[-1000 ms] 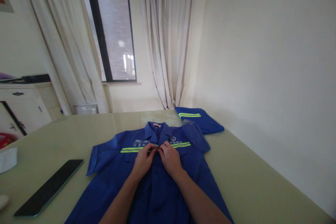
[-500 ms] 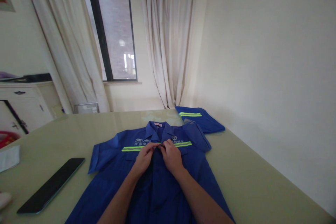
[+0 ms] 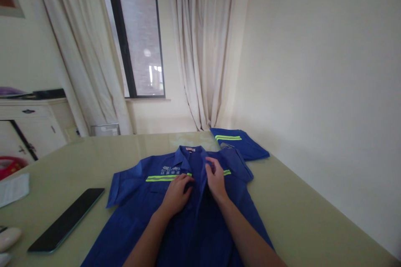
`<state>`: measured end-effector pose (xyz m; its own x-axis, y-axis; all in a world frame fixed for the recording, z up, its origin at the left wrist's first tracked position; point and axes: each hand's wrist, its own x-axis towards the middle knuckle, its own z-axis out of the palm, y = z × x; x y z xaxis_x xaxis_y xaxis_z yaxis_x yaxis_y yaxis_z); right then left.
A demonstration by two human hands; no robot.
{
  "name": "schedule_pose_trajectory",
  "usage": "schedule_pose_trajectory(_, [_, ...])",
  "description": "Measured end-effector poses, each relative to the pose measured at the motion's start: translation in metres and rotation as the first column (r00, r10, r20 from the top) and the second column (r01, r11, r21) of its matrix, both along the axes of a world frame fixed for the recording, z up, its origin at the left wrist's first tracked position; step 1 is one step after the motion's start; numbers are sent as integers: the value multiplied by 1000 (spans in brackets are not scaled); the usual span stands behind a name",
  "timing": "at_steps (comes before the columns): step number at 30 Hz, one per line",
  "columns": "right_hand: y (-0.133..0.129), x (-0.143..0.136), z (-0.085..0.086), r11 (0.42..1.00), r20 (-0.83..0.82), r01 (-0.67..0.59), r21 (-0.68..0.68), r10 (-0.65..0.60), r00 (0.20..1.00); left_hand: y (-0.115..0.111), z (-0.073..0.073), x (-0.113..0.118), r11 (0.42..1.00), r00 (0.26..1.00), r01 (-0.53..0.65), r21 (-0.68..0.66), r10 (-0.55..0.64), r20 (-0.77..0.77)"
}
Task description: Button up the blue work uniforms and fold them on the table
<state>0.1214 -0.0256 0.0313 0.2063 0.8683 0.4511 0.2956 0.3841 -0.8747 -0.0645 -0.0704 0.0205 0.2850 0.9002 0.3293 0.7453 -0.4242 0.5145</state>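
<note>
A blue short-sleeved work shirt (image 3: 131, 212) lies face up on the table, collar away from me, with a yellow-green reflective stripe and pale lettering across its chest. Its front is parted below the collar. My left hand (image 3: 178, 194) rests on the left front panel by the opening, fingers bent over the cloth and thumb apart from them. At the right front edge, my right hand (image 3: 216, 179) has its fingers curled at the raised flap, holding it away from the other side. The fingertips are partly hidden by cloth. No button can be made out.
A folded blue garment (image 3: 242, 144) with a matching stripe lies at the far right edge of the table (image 3: 300, 204). To the left are a dark flat tablet-like slab (image 3: 67, 219), a white paper (image 3: 14, 190) and a pale rounded object (image 3: 9, 238). A wall borders the right side.
My hands were together at the shirt's chest, fingertips meeting. Now they are apart, the right one slightly up and right with the flap, and the shirt front has opened.
</note>
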Motion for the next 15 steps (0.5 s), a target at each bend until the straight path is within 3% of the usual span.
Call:
schedule_pose_trajectory(3, [9,36,19,996,-256,82,-43,-90,962,3,-1,-16,991,988,-135,1,135,-68])
schedule_pose_trajectory(5, [8,61,24,992,-319,-47,-116,7,948,2,1,-23,968,959,-248,36,250,-130])
schedule_pose_trajectory(7, [0,82,21,971,-289,-173,-167,120,950,-3,5,-23,966,947,-248,67,256,-194])
schedule_pose_trajectory(10, [-17,100,9,969,-142,-172,-177,148,979,-16,16,-15,996,970,-30,-87,8,-245])
schedule_pose_trajectory(11, [-21,103,6,978,-87,-137,-158,125,988,-21,20,-12,978,962,71,-198,-119,-245])
schedule_pose_trajectory(13, [-26,106,5,994,7,-45,-101,46,999,-31,23,-9,888,917,240,-392,-341,-209])
schedule_pose_trajectory(15, [-26,109,8,997,57,51,-50,-48,997,-41,19,-11,829,891,322,-457,-429,-151])
